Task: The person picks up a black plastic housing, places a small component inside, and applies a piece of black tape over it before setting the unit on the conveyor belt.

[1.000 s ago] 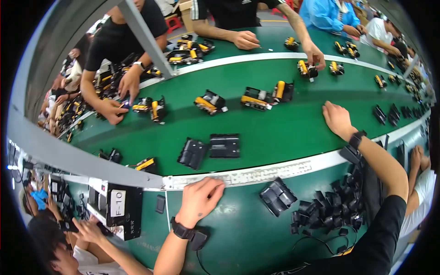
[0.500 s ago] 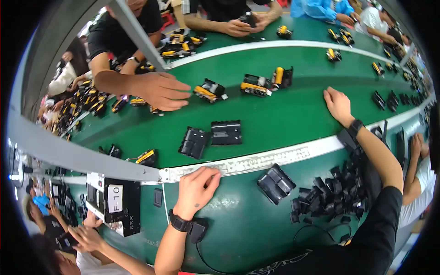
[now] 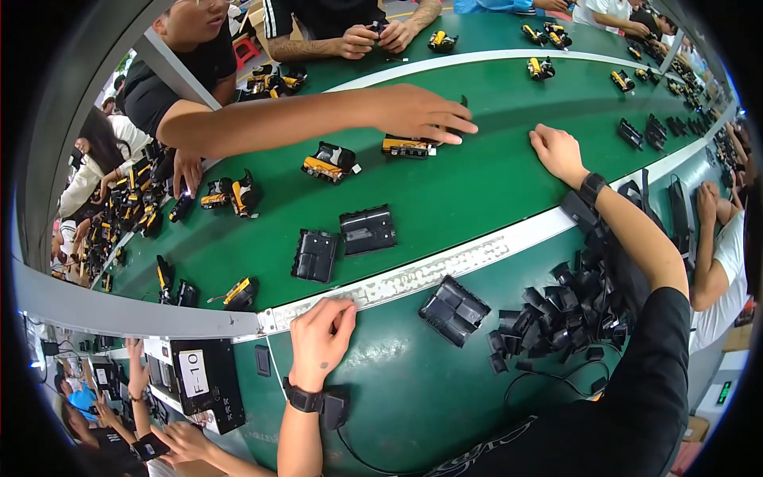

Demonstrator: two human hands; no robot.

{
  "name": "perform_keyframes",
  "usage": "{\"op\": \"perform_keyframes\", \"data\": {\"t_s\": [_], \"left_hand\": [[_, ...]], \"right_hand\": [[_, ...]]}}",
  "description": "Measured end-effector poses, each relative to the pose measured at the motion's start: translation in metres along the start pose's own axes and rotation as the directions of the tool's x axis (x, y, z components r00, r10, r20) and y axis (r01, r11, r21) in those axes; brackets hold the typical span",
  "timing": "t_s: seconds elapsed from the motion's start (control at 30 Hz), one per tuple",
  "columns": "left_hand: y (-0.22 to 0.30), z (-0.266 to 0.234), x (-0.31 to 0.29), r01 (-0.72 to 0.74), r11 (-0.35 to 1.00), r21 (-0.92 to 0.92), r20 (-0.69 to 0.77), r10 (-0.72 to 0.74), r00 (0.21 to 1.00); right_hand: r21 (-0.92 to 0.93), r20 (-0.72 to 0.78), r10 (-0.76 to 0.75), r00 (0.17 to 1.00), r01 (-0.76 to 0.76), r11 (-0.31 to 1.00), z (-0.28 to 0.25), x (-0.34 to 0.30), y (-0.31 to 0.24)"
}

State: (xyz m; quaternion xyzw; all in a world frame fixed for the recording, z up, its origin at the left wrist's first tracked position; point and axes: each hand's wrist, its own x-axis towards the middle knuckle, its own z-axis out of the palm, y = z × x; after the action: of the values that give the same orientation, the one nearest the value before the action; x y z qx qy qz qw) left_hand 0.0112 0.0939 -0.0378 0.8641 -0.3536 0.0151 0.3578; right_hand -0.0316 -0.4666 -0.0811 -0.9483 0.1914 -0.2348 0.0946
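grip released on both sides!

our left hand (image 3: 322,330) curls loosely at the white rail (image 3: 469,261), our right hand (image 3: 559,155) lies relaxed on the green belt (image 3: 445,195). we spot two black covers (image 3: 315,256) there, beyond the left, and one nearer cover (image 3: 455,310) on the table (image 3: 405,397).

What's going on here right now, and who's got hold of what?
The left hand is loosely curled at the white rail and the right hand is over the green belt; neither visibly holds anything. From across the belt, a co-worker's hand extends over a yellow-and-black unit; contact is unclear. Two black casings lie on the belt; another black casing and a pile of black parts are on the table.
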Motion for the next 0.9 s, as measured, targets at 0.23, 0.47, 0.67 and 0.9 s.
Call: {"op": "perform_keyframes", "data": {"t_s": [0.23, 0.47, 0.67, 0.9], "left_hand": [[-0.004, 0.001, -0.001, -0.013, 1.000, -0.002, -0.015, 0.013, 1.000], [-0.003, -0.005, -0.001, -0.009, 1.000, -0.028, -0.042, 0.008, 0.999], [-0.011, 0.006, 0.022, -0.117, 0.985, 0.130, -0.213, 0.143, 0.967], [0.032, 0.062, 0.096, -0.268, 0.894, 0.358, -0.093, 0.319, 0.943]], "right_hand": [[-0.078, 0.031, -0.056, 0.998, 0.059, 0.995, -0.005, 0.008, -0.002], [0.278, 0.539, -0.377, 0.754, 0.263, 0.924, -0.110, -0.035, -0.108], [0.303, 0.730, -0.456, 0.509, 0.358, 0.883, -0.157, -0.105, -0.160], [0.270, 0.682, -0.415, 0.602, 0.321, 0.908, -0.159, -0.138, -0.145]]}}
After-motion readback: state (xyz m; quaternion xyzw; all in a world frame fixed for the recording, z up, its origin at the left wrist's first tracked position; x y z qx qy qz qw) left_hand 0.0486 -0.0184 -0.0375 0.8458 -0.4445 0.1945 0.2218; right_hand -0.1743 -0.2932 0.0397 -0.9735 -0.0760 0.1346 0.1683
